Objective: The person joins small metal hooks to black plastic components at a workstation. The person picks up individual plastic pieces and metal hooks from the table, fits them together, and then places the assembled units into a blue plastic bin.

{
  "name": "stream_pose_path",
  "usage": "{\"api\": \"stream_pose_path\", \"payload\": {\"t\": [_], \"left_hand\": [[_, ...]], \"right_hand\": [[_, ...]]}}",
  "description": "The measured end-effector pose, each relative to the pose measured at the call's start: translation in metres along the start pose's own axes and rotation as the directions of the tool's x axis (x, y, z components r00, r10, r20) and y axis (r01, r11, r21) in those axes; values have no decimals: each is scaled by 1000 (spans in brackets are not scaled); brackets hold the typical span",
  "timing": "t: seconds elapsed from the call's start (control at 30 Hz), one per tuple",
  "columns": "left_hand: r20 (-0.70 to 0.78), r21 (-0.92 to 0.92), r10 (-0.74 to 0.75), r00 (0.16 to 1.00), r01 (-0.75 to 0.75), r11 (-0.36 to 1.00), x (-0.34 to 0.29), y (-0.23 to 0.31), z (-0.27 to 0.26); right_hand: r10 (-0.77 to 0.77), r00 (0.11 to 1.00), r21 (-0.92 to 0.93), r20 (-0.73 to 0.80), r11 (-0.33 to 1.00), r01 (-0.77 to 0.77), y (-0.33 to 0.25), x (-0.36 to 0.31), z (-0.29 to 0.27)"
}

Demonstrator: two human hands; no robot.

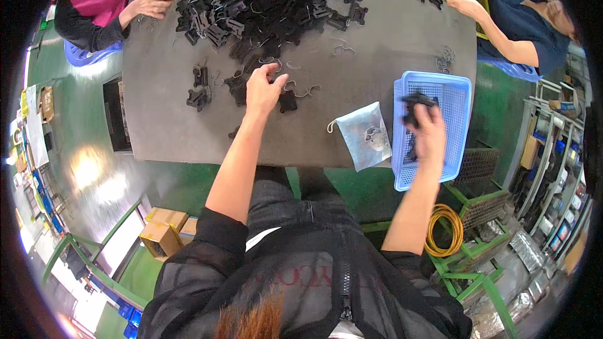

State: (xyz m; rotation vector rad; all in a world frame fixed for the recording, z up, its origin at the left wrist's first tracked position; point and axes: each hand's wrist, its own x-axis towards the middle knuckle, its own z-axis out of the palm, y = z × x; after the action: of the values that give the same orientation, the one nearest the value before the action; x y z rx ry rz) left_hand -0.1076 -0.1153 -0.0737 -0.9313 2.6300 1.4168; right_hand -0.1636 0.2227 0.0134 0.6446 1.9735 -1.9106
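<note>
My left hand (264,90) reaches over small black plastic clip-like parts (237,88) near the front of the pile. Its thumb and forefinger stand apart, and a thin curved wire piece (270,61) lies at the fingertips. Over the blue plastic basket (461,103) at the right, my right hand (429,135) is closed on a black plastic part (416,105), slightly blurred by motion. More dark parts show below that hand inside the basket. A light blue drawstring pouch (363,135) lies left of the basket.
A large heap of black parts (251,6) covers the table's (163,122) far middle. Loose wire pieces (445,59) lie beyond the basket. Two co-workers' hands (154,3) work at the table's sides. Below are a coiled yellow hose (445,231) and cardboard boxes (160,238).
</note>
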Motion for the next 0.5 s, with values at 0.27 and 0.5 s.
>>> {"api": "stream_pose_path", "payload": {"t": [0.27, 0.5], "left_hand": [[167, 623, 156, 974, -227, 748, -42, 1, 23], [191, 238, 272, 943, -314, 919, -51, -33, 14]], "right_hand": [[-247, 933, -630, -263, 776, 28, 59, 38, -115], [-809, 564, -820, 163, 207, 533, 10, 15, 85]]}}
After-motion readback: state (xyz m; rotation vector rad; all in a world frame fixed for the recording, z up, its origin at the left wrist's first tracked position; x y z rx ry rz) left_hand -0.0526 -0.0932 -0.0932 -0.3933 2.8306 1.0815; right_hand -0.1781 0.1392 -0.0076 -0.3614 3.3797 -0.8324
